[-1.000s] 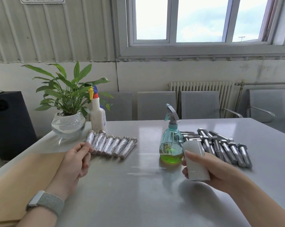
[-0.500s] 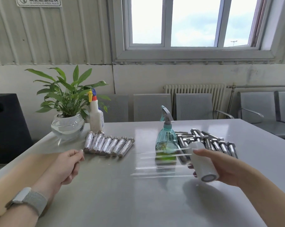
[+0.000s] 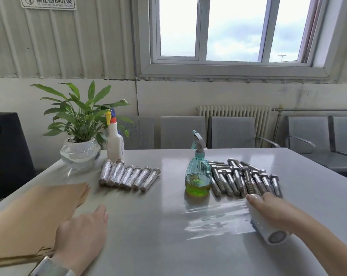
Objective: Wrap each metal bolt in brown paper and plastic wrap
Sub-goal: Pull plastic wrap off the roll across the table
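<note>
My right hand (image 3: 272, 211) grips a white roll of plastic wrap (image 3: 268, 229) lying low on the grey table (image 3: 148, 246). A clear sheet of film (image 3: 216, 218) stretches from the roll toward the left across the tabletop. My left hand (image 3: 83, 234) is blurred, near the table surface, beside a stack of brown paper (image 3: 31, 218). Several bare metal bolts (image 3: 246, 180) lie in a pile behind the roll. Several wrapped bolts (image 3: 128, 176) lie in a row further left.
A teal spray bottle (image 3: 198, 172) with green liquid stands between the two bolt groups. A white spray bottle (image 3: 114, 142) and a potted plant in a glass bowl (image 3: 80, 150) stand at the back left. Grey chairs (image 3: 232, 132) line the far side.
My right hand lowered the roll to the table and more film has unrolled to its left. My left hand dropped and moved right, from above the paper toward the table's middle.
</note>
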### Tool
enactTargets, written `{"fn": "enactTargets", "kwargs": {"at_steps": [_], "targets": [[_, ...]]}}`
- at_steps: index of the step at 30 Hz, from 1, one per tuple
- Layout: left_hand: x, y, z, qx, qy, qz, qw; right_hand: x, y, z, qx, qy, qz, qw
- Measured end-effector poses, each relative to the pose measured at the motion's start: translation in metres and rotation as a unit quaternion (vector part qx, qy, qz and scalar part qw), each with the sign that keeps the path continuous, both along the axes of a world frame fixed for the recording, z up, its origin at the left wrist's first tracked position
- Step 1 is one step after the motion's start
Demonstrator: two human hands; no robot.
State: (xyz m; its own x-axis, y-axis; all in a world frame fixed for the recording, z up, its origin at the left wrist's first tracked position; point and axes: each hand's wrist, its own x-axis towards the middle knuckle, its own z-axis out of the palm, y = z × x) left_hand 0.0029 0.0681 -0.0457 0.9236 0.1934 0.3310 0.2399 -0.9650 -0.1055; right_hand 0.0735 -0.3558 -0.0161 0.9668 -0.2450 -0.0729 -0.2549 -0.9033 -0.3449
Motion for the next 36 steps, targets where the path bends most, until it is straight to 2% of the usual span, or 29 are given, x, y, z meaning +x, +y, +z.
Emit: {"fn": "enactTargets", "kwargs": {"at_steps": [4,9,17,25,31,36], "targets": [[0.000,0.000,-0.002,-0.005,-0.025,0.008,1.000,0.005,-0.003,-0.003,-0.035,0.008,-0.002,0.999],[0.001,0.000,-0.004,-0.049,-0.041,0.013,0.998,0.006,-0.004,-0.006,-0.034,0.005,0.003,0.999],[0.007,0.005,-0.011,-0.140,-0.077,-0.086,0.983,0.002,-0.004,-0.006,-0.046,0.007,0.019,0.999],[0.007,0.007,-0.007,-0.145,-0.072,-0.147,0.976,-0.002,0.001,-0.001,-0.051,0.004,0.032,0.998],[0.005,0.008,-0.002,-0.091,-0.114,-0.180,0.973,-0.005,0.003,0.000,-0.061,0.007,0.036,0.997],[0.007,0.013,-0.006,-0.091,-0.110,-0.178,0.974,0.000,-0.002,-0.003,-0.065,0.006,0.021,0.998]]}}
